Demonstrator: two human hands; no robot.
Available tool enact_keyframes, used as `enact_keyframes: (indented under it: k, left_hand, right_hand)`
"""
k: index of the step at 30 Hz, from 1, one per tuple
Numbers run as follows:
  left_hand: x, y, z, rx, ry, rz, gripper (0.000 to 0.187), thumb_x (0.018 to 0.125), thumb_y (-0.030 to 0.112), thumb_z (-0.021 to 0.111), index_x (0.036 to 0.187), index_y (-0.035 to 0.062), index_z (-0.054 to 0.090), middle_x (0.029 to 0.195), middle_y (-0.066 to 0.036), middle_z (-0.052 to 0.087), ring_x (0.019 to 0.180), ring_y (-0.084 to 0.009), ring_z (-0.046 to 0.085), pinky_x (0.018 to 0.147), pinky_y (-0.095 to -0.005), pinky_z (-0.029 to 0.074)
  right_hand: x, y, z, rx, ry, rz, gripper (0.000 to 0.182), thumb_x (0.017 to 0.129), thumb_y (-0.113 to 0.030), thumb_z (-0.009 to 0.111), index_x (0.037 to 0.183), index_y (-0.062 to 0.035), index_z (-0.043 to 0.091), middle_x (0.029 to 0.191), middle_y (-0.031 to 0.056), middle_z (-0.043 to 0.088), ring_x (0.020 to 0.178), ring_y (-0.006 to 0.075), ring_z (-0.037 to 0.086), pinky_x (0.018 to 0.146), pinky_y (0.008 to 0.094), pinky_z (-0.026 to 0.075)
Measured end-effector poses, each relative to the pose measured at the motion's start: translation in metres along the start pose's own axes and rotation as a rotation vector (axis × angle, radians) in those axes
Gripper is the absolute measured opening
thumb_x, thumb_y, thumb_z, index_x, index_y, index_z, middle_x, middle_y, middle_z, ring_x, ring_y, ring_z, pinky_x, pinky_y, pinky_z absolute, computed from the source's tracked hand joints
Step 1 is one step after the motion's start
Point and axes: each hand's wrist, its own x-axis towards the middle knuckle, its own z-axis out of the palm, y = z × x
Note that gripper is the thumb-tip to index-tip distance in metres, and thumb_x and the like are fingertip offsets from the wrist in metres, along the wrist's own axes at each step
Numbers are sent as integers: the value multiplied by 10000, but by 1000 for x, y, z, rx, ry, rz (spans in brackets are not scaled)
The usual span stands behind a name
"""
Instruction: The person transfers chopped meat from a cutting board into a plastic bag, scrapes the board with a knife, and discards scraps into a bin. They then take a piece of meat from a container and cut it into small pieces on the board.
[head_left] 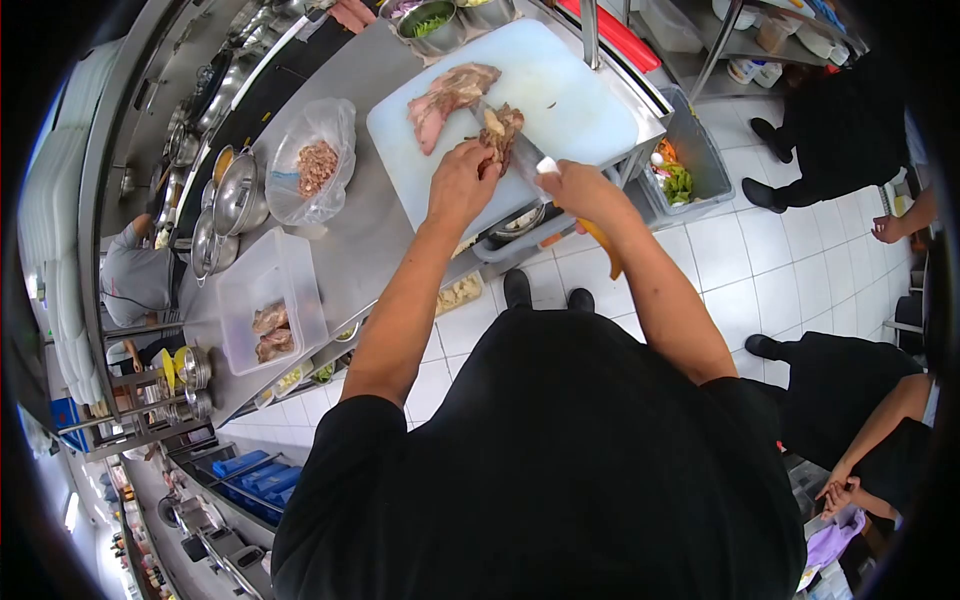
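Observation:
On a white cutting board (580,100) lie a large slab of cooked meat (447,98) and a smaller piece of meat (500,130). My left hand (462,183) presses down on the smaller piece. My right hand (578,188) is closed around the handle of a knife (520,150), whose blade rests against that piece beside my left fingers.
A plastic bag of chopped meat (313,165) and a clear tub with meat pieces (268,320) sit on the steel counter (370,240). Metal pots (235,195) stand at the left, bowls (432,22) at the back. A bin of vegetable scraps (680,170) and other people stand at the right.

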Motion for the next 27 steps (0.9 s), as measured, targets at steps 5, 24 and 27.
enact_keyframes:
  k: [5,24,27]
  left_hand:
    - [-2,4,8,0,144,11,267,870,193,722,1084,34,709,1191,-142,643,1060,-345,624,941,-432,506]
    - [-13,-5,11,-41,94,-38,378,864,215,746,1193,46,664,1165,-153,634,1095,-336,591,983,-427,477]
    - [-12,-2,-5,-146,27,-120,442,863,271,765,1250,76,676,1210,-123,653,1138,-302,597,1013,-398,473]
  right_hand:
    - [-1,-6,15,-98,92,-13,461,988,-360,527,1169,58,596,951,291,714,769,419,725,720,479,587]
    - [-96,-2,-43,-374,-9,37,400,1014,-341,500,1092,39,600,809,218,702,556,309,682,595,438,564]
    - [-105,13,-47,-275,134,76,411,1021,-346,496,1084,47,599,799,237,697,552,314,676,589,447,556]
